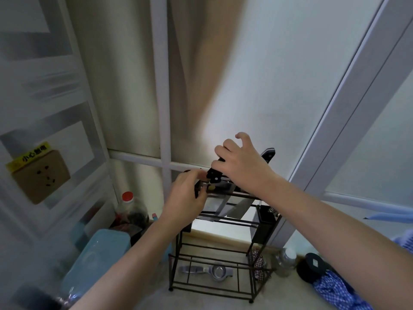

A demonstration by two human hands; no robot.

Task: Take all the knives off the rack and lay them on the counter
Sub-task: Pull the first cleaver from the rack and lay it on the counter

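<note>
A dark wire rack (225,258) stands on the pale counter (201,303) against the window. Several knives sit in its top slots, black handles up and steel blades (237,208) hanging down between the bars. My right hand (241,166) wraps over a black riveted knife handle (214,175) at the top of the rack; another black handle (268,154) pokes out behind my wrist. My left hand (187,198) grips the rack's top left corner next to a dark handle. Most of the handles are hidden by my hands.
A metal squeezer (210,270) lies under the rack. A blue plastic box (96,258) and a red-capped bottle (128,206) stand to the left, a clear jar (286,260), a black lid and blue checked cloth (335,289) to the right. A wall socket (42,175) is on the left.
</note>
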